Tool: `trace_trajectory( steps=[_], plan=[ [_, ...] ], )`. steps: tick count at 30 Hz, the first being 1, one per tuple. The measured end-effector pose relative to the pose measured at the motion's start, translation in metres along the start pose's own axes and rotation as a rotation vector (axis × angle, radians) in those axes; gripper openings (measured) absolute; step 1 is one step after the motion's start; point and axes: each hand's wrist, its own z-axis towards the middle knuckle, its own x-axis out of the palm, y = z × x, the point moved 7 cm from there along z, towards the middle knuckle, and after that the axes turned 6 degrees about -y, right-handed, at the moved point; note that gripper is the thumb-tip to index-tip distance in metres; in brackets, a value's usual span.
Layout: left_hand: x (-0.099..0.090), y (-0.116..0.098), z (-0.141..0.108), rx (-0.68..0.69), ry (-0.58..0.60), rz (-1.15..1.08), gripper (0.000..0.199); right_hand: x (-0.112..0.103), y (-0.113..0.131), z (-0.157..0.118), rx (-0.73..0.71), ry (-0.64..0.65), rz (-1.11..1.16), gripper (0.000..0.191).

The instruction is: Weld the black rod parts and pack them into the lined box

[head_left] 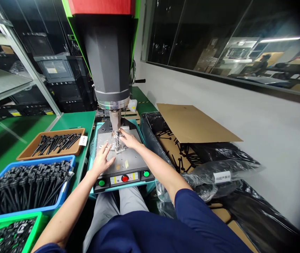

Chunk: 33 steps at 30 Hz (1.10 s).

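Observation:
My left hand (103,161) hovers over the left side of the grey metal base plate (134,162), its fingers spread and nothing in them. At the fixture (117,144) in the plate's middle, my right hand (130,140) has its fingertips closed in on a small part I cannot make out. Shiny clear plastic (116,135) shows around that spot. Just above the fingertips, the metal horn (115,119) of the press (107,59) points down at the fixture.
Along the plate's front are two green buttons (101,183) and a red button (125,179). At left, an orange tray (23,154), a blue bin (68,175) and a green bin (41,223) hold black parts. A lined box (150,128) with black parts and cardboard (199,124) stands right.

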Motion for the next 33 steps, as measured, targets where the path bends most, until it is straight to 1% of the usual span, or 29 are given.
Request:
trace_trajectory(
  steps=[7, 15, 18, 20, 21, 23, 24, 26, 27, 28, 30, 31, 33],
  plan=[
    [0.003, -0.001, -0.001, -0.001, -0.010, 0.002, 0.065, -0.005, 0.004, -0.002, 0.005, 0.019, -0.012, 0.069],
    [0.001, -0.004, 0.000, -0.006, -0.020, -0.005, 0.062, 0.000, -0.008, 0.004, 0.027, -0.012, 0.079, 0.071],
    [-0.007, -0.010, 0.004, -0.005, -0.028, -0.019, 0.061, -0.009, -0.017, 0.003, 0.062, -0.059, 0.128, 0.069],
    [-0.018, -0.015, 0.002, -0.018, -0.047, -0.019, 0.059, -0.019, -0.029, -0.008, 0.097, -0.143, 0.179, 0.061],
    [-0.025, -0.016, -0.002, -0.035, -0.066, -0.018, 0.056, -0.024, -0.038, -0.019, 0.116, -0.205, 0.204, 0.056],
    [-0.039, -0.014, -0.020, -0.114, -0.133, -0.009, 0.051, -0.027, -0.061, -0.053, 0.146, -0.352, 0.221, 0.051],
    [-0.045, -0.010, -0.034, -0.178, -0.178, 0.004, 0.049, -0.024, -0.075, -0.074, 0.157, -0.422, 0.201, 0.050],
    [-0.050, 0.003, -0.072, -0.344, -0.270, 0.049, 0.049, -0.011, -0.102, -0.122, 0.186, -0.538, 0.082, 0.052],
    [-0.049, 0.011, -0.094, -0.434, -0.302, 0.078, 0.053, 0.000, -0.116, -0.146, 0.217, -0.572, 0.025, 0.054],
    [-0.044, 0.019, -0.117, -0.526, -0.317, 0.102, 0.059, 0.014, -0.129, -0.168, 0.254, -0.577, -0.011, 0.059],
    [-0.026, 0.034, -0.157, -0.686, -0.275, 0.106, 0.077, 0.043, -0.153, -0.203, 0.346, -0.524, -0.015, 0.069],
    [-0.015, 0.041, -0.174, -0.758, -0.228, 0.069, 0.083, 0.055, -0.161, -0.215, 0.368, -0.483, 0.008, 0.073],
    [0.009, 0.053, -0.196, -0.871, -0.121, -0.041, 0.083, 0.073, -0.172, -0.228, 0.388, -0.422, 0.053, 0.077]
  ],
)
